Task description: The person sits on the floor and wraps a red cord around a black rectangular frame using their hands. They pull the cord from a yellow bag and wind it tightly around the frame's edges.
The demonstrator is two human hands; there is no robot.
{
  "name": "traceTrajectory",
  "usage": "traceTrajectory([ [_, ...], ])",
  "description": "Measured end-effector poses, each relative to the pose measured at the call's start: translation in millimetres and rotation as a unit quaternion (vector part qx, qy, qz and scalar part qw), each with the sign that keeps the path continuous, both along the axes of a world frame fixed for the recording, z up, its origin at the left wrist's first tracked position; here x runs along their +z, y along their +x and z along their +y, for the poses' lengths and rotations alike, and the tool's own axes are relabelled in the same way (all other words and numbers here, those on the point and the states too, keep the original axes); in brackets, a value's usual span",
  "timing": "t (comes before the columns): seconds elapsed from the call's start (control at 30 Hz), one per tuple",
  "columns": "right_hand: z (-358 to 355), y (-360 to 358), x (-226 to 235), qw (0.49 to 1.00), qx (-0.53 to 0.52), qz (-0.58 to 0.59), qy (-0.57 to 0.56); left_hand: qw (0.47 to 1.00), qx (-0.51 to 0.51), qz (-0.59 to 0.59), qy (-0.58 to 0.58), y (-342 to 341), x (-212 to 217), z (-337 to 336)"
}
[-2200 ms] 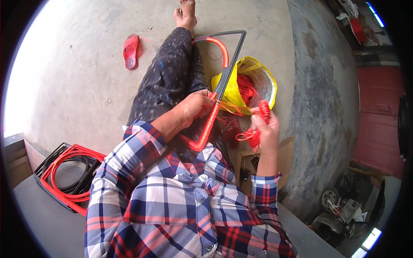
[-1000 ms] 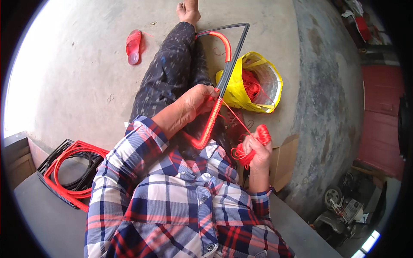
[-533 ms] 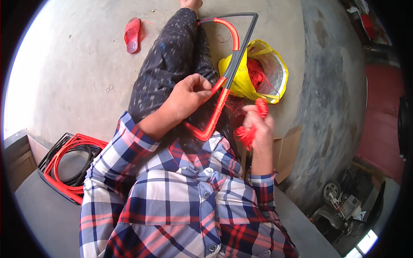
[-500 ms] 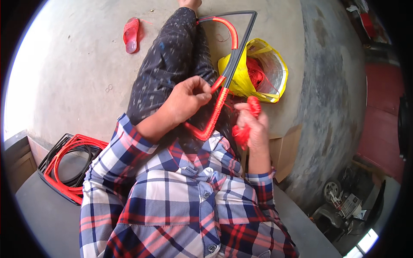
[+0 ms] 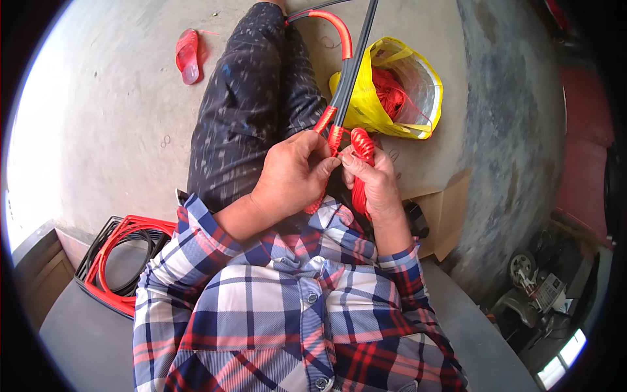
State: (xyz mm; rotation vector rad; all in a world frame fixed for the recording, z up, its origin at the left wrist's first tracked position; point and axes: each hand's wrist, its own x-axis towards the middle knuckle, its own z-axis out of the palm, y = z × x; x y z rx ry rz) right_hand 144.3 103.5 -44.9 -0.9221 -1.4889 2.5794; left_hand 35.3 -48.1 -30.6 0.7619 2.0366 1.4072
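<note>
A black bent-tube frame [image 5: 357, 68] runs from beyond the top edge down to my lap. Red cord [image 5: 336, 136] is wound tightly round part of its near end, and another bent part has a red sleeve-like wrapping [image 5: 340, 32]. My left hand [image 5: 281, 176] is closed round the wound part, thumb and forefinger pinched at the tube and hiding much of it. Close against it on the right, my right hand [image 5: 379, 183] grips a twisted bundle of red cord [image 5: 361, 145]. The fingertips of both hands nearly meet at the winding.
Beyond my right hand a yellow bag [image 5: 358, 108] stands open with red cord [image 5: 390, 93] inside. Red and black frames [image 5: 104, 261] lie stacked on the grey bench at my left. A red slipper [image 5: 188, 55] is on the floor; cardboard [image 5: 449, 215] stands at right.
My right hand has moved left and up with the cord bundle to the frame. My left hand has closed on the wound part. The frame sits higher in view, its top now cut off.
</note>
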Motion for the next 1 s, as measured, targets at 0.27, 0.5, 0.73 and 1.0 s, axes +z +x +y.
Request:
traceTrajectory([
  [0.27,-1.3,-4.1,-0.3,0.999,-0.012,-0.029,0.009,0.981,-0.028,-0.172,0.081,-5.0,-3.6,-1.4],
  [0.5,-4.5,-10.2,-6.0,0.998,-0.020,-0.037,0.038,0.997,-0.053,-0.029,0.054,-0.3,-2.0,7.0],
  [0.73,-3.2,-10.5,-2.4,0.998,0.006,-0.043,0.049,0.984,-0.031,-0.147,0.091,-2.1,-3.3,7.1],
  [1.0,2.7,-3.3,-14.4,0.997,-0.032,-0.070,-0.016,0.942,0.077,-0.324,0.048,-8.2,-9.5,0.6],
])
